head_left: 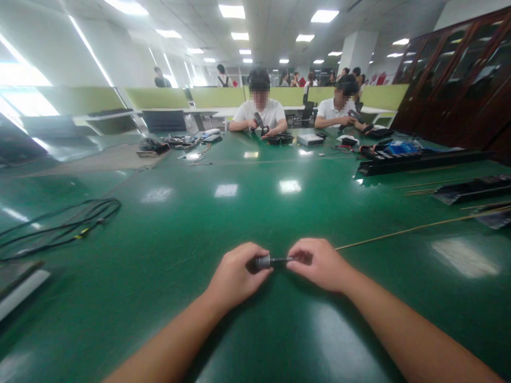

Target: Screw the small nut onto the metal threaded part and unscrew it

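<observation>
- a slim grey-and-black cylindrical piece (264, 261) is held between the two hands, low over the glossy green tabletop (199, 207), near the middle of the view.
- its long axis runs left to right, almost level across the view; the thicker grey end points left and the narrow black shaft points right.
- the bare left hand (239, 271) pinches the grey end between thumb and fingers, the end partly tucked inside the hand.
- the bare right hand (317, 260) pinches the narrow end with thumb and fingertips; blur there makes it hard to say exactly where the shaft stops.
- just beyond the right hand, a thin straight brass-coloured rod (399, 232) slants off to the right.
- well apart at left lies a loosely coiled black cable (99, 213).
- across the table, two people in white tops (277, 110) sit handling dark tools (258, 120).
</observation>
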Demonstrator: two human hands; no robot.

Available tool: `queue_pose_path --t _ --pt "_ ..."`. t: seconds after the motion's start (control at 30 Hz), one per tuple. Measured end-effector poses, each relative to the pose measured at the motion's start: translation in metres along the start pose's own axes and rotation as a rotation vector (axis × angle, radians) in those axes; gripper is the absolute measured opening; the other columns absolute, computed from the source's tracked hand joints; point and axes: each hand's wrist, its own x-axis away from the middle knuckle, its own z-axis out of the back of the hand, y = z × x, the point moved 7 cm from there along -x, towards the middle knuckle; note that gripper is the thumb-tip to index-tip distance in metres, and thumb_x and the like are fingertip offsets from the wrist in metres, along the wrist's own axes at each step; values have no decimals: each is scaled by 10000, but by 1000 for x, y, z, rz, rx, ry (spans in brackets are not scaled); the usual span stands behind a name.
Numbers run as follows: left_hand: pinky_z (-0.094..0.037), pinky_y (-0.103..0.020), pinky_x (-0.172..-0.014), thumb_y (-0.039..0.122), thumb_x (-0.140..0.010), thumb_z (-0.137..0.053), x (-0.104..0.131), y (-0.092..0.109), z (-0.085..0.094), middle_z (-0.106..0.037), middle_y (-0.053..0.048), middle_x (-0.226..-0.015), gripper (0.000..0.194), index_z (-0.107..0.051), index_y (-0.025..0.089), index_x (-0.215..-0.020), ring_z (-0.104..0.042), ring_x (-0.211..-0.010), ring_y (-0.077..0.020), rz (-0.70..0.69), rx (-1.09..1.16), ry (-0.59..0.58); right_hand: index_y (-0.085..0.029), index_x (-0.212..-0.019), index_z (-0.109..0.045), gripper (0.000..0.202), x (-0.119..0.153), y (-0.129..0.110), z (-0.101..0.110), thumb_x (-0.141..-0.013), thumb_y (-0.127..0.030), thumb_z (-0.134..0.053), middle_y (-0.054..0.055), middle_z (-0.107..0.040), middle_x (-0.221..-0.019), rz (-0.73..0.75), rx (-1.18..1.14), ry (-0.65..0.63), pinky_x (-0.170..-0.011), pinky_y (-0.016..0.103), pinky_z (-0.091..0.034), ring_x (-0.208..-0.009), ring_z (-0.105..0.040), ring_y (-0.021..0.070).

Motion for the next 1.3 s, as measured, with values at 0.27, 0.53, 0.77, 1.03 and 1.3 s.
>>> queue_pose_path --t 0.27,0.53,0.77,1.03,1.3 --pt "-489 -273 -757 203 -754 -738 -1 1 1 -686 4 -900 192 -659 225 -928 -640 -817 -155 4 -5 8 -188 -853 -729 69 0 3 2 -814 -241 -706 9 -682 -766 -4 0 6 -619 246 -442 -671 -599 139" --pt "-495 -280 -750 217 -762 -727 -1 0 3 -690 -15 -900 178 -665 215 -929 -644 -818 -166 4 -9 15 -189 -863 -730 79 1 3 3 -816 -246 -703 15 -686 -774 -1 2 10 -624 248 -448 -673 -600 142" --pt "-503 -284 -743 231 -764 -728 -1 0 5 -691 -17 -898 172 -666 213 -923 -649 -811 -172 7 -27 18 -188 -853 -732 71 0 3 5 -810 -238 -707 18 -685 -768 -12 7 11 -625 253 -456 -670 -601 147" --pt "-510 -312 -781 336 -764 -753 -3 -9 15 -688 -26 -924 238 -666 214 -948 -647 -845 -192 82 -72 103 -181 -853 -730 75 0 4 9 -800 -231 -710 22 -696 -786 -29 -20 22 -642 252 -472 -684 -616 146" --pt "-525 -347 -850 548 -823 -646 -4 -52 22 -696 -82 -1046 559 -614 159 -1222 -660 -894 -207 449 348 270 -169 -836 -730 90 -4 18 12 -799 -245 -699 16 -690 -746 -83 -38 58 -613 240 -455 -658 -602 139"
